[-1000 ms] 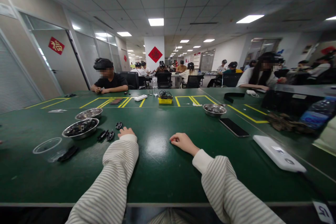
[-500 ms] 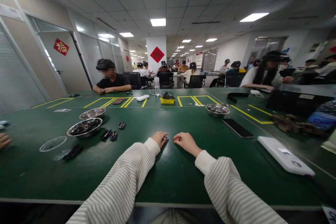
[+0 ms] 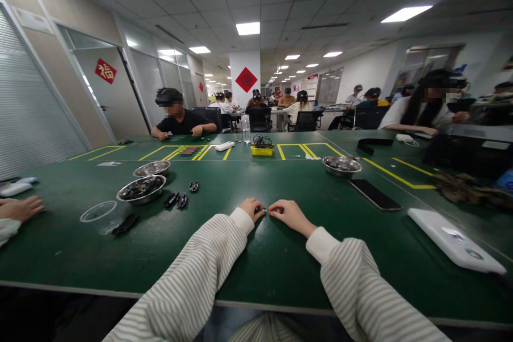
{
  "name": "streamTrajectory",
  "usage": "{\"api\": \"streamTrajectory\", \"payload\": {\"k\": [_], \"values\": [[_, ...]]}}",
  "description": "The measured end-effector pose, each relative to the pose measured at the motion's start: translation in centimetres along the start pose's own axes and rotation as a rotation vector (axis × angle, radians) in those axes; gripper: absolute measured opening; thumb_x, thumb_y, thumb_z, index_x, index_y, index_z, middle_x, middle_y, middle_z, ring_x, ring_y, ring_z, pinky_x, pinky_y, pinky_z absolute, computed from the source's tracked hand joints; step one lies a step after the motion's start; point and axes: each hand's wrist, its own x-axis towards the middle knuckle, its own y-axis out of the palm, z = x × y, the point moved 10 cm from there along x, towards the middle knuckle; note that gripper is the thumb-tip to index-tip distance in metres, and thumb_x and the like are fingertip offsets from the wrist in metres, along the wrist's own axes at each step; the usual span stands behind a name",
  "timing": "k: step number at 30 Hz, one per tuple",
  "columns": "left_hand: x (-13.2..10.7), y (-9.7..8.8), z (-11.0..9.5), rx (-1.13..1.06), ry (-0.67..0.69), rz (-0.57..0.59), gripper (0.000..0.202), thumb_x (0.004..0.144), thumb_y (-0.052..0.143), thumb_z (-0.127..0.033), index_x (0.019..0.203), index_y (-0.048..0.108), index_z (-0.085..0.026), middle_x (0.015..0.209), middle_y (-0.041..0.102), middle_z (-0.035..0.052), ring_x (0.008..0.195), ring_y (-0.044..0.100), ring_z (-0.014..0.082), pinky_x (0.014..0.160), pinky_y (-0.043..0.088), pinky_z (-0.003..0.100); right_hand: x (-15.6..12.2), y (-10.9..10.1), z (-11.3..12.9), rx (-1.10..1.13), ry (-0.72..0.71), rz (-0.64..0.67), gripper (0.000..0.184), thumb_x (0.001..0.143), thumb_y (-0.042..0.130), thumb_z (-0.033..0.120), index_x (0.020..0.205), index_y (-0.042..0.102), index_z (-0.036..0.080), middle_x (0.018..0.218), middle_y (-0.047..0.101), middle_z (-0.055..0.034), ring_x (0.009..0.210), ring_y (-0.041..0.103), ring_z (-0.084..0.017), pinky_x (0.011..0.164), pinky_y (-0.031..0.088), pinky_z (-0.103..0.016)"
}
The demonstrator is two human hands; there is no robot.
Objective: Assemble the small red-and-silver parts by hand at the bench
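Both my hands rest on the green table [image 3: 248, 181], close together at its middle. My left hand [image 3: 252, 208] has its fingers curled and pinches a small dark part [image 3: 262, 209] at its fingertips. My right hand [image 3: 288, 214] is curled too, its fingertips meeting the same small part from the other side. Both sleeves are striped white and grey. To the left lie a few small black clips [image 3: 177, 200] and two metal bowls, the nearer bowl [image 3: 141, 189] holding several dark pieces.
A clear plastic cup [image 3: 97, 216] and a black piece [image 3: 125, 224] lie at the left. Another person's hand [image 3: 21, 208] rests at the far left edge. A phone [image 3: 374, 194], a third bowl [image 3: 342, 165] and a white device [image 3: 456, 240] are at the right. People sit across the table.
My left hand moved right from beside the black clips to meet my right hand, and both now pinch a small dark part. Another person's hand came into view at the left.
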Motion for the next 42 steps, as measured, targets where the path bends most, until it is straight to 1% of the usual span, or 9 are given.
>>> {"api": "streamTrajectory", "payload": {"k": [5,10,15,17,23,28,34,38,42], "values": [[-0.4,-1.3,-0.8,-0.082,0.051,-0.11,0.013,0.069,0.053,-0.023,0.077,0.058,-0.016,0.071,0.054,0.001,0.065,0.051,0.0099,0.063,0.042,0.021,0.0,-0.4,0.2,0.192,0.033,-0.051,0.018,0.068,0.054,0.026,0.078,0.065,0.015,0.071,0.066,-0.0043,0.062,0.059,-0.013,0.059,0.045,-0.022],[-0.7,-2.2,-1.7,-0.137,0.139,-0.186,0.012,0.069,0.052,-0.022,0.079,0.056,-0.016,0.068,0.052,-0.0006,0.06,0.05,0.0083,0.06,0.042,0.02,0.1,-0.8,-0.2,0.33,0.065,-0.115,0.022,0.067,0.055,0.029,0.08,0.064,0.013,0.074,0.066,-0.0066,0.066,0.06,-0.015,0.062,0.047,-0.024],[-1.0,-3.0,-2.0,-0.155,0.187,-0.253,0.012,0.07,0.05,-0.022,0.08,0.056,-0.017,0.068,0.051,-0.0004,0.06,0.049,0.0085,0.061,0.042,0.021,0.0,-1.5,-0.6,0.342,0.086,-0.179,0.022,0.065,0.057,0.03,0.077,0.062,0.013,0.071,0.065,-0.0062,0.064,0.06,-0.015,0.06,0.048,-0.025],[-1.2,-3.3,-2.2,-0.161,0.198,-0.27,0.012,0.071,0.05,-0.022,0.081,0.056,-0.017,0.068,0.051,-0.0002,0.061,0.049,0.0086,0.061,0.042,0.021,0.0,-1.6,-0.5,0.336,0.084,-0.182,0.021,0.065,0.056,0.03,0.076,0.062,0.013,0.07,0.065,-0.0061,0.064,0.06,-0.015,0.06,0.048,-0.025],[-1.3,-3.5,-2.6,-0.156,0.229,-0.268,0.013,0.071,0.05,-0.021,0.081,0.056,-0.016,0.067,0.051,-0.0003,0.062,0.048,0.0089,0.063,0.041,0.021,0.0,-1.3,0.1,0.355,0.06,-0.15,0.022,0.067,0.055,0.029,0.077,0.064,0.013,0.072,0.065,-0.0066,0.064,0.061,-0.015,0.061,0.048,-0.026],[-1.4,-3.5,-2.6,-0.152,0.237,-0.271,0.015,0.072,0.05,-0.024,0.083,0.055,-0.016,0.066,0.051,-0.0006,0.062,0.048,0.0091,0.063,0.041,0.021,0.0,-1.5,-0.2,0.446,0.083,-0.178,0.022,0.063,0.059,0.03,0.075,0.063,0.012,0.071,0.065,-0.0069,0.065,0.061,-0.016,0.063,0.049,-0.027],[-1.4,-3.5,-2.6,-0.125,0.241,-0.262,0.013,0.072,0.05,-0.026,0.081,0.055,-0.017,0.067,0.051,-0.0002,0.064,0.048,0.01,0.064,0.04,0.022,0.0,-1.2,-0.6,0.524,0.111,-0.146,0.022,0.06,0.062,0.029,0.074,0.065,0.013,0.073,0.067,-0.0071,0.068,0.062,-0.018,0.069,0.049,-0.031],[-1.5,-3.7,-3.0,-0.107,0.258,-0.262,0.012,0.071,0.051,-0.026,0.077,0.055,-0.017,0.067,0.051,0.0002,0.064,0.047,0.0104,0.063,0.04,0.022,0.0,-1.1,-0.7,0.528,0.117,-0.142,0.024,0.059,0.062,0.03,0.076,0.066,0.013,0.073,0.067,-0.0071,0.068,0.062,-0.019,0.068,0.05,-0.031],[-1.6,-3.7,-3.2,-0.103,0.266,-0.251,0.013,0.072,0.05,-0.028,0.076,0.055,-0.017,0.066,0.051,0.0001,0.064,0.047,0.0103,0.063,0.04,0.022,-0.1,-1.2,-0.4,0.5,0.091,-0.147,0.024,0.06,0.061,0.031,0.076,0.066,0.014,0.073,0.067,-0.0068,0.069,0.062,-0.019,0.067,0.05,-0.032]]}}
